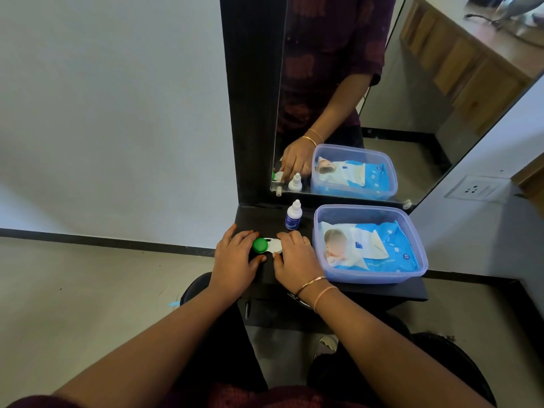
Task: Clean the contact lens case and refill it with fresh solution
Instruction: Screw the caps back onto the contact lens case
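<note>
Fingers point(250, 235) of both hands curl around lens case point(269, 245) (capped).

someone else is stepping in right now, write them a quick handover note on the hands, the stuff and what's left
Left hand: resting on the green-capped end of the contact lens case, fingers curled round the green cap.
Right hand: on the white-capped end of the case, steadying it.
The case lies flat on the black shelf; both caps look still on.
Solution bottle: upright behind the case, cap on, untouched.
Pack of wipes: inside the clear plastic tub, right of the case.
Done: nothing visible yet.
Left: unscrew the caps, clean the case, refill with fresh solution, recap.
</note>
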